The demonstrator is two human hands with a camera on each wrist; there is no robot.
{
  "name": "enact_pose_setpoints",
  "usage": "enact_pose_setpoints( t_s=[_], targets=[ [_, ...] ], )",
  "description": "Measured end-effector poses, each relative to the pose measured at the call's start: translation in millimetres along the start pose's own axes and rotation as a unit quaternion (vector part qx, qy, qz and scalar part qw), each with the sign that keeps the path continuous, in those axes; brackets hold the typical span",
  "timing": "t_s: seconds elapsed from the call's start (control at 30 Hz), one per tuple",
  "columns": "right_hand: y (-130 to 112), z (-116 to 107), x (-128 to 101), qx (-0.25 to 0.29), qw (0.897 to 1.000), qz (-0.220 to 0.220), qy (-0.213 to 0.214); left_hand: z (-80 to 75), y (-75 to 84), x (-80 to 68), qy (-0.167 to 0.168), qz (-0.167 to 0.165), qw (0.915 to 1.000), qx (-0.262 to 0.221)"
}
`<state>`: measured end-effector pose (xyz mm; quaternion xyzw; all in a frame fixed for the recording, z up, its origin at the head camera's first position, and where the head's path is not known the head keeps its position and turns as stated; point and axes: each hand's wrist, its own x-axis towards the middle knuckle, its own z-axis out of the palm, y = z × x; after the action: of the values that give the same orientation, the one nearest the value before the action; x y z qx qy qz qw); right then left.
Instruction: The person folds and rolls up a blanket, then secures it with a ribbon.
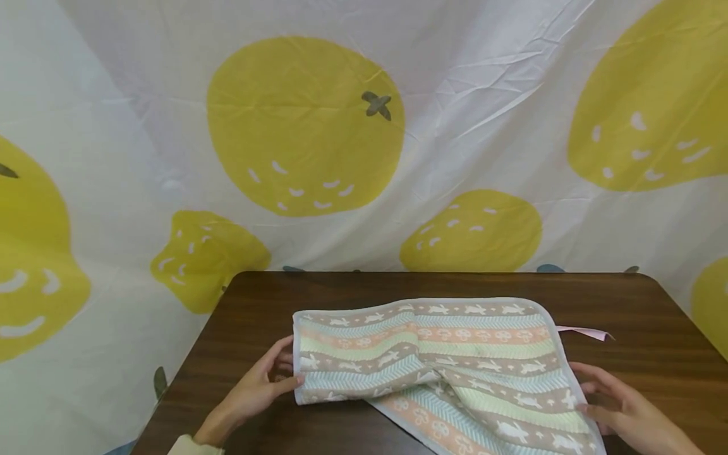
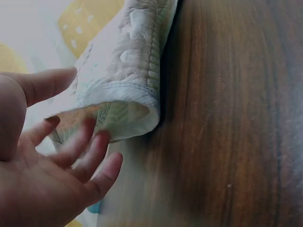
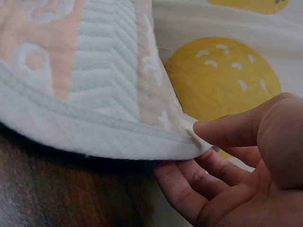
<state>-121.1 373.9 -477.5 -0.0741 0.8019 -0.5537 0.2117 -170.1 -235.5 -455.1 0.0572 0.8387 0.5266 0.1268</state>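
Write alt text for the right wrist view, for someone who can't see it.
The right hand pinches the pale-bordered edge of a striped cloth between thumb and fingers. The stripes are peach, pale blue and beige; a dark wooden table shows at lower left, and a white backdrop printed with yellow fruit hangs behind.

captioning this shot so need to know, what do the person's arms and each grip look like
The ungloved, five-fingered left grip shows no ring; a pale cream fabric sleeve cuff shows behind that wrist. The ungloved right grip shows no ring either, and no sleeve is in view there.
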Motion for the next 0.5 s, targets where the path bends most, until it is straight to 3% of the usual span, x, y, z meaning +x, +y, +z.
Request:
enact_pose_setpoints(
  t_s=[0.13, 0.27, 0.5],
  targets=[
    [-1.3, 3.2, 1.7, 0.010, 1.000, 0.022, 0.015, -1.9, -0.5, 2.4, -0.029, 0.053, 0.9981, 0.010],
    [-6.3, 4.9, 4.3, 0.025, 0.996, 0.068, 0.045, -3.8, -0.5, 7.2, -0.047, 0.093, 0.9945, -0.012],
    [-9.6, 7.5, 7.5, -0.005, 0.989, 0.111, 0.098, -12.4, 4.6, 26.1, -0.033, 0.064, 0.9959, -0.055]
  ],
)
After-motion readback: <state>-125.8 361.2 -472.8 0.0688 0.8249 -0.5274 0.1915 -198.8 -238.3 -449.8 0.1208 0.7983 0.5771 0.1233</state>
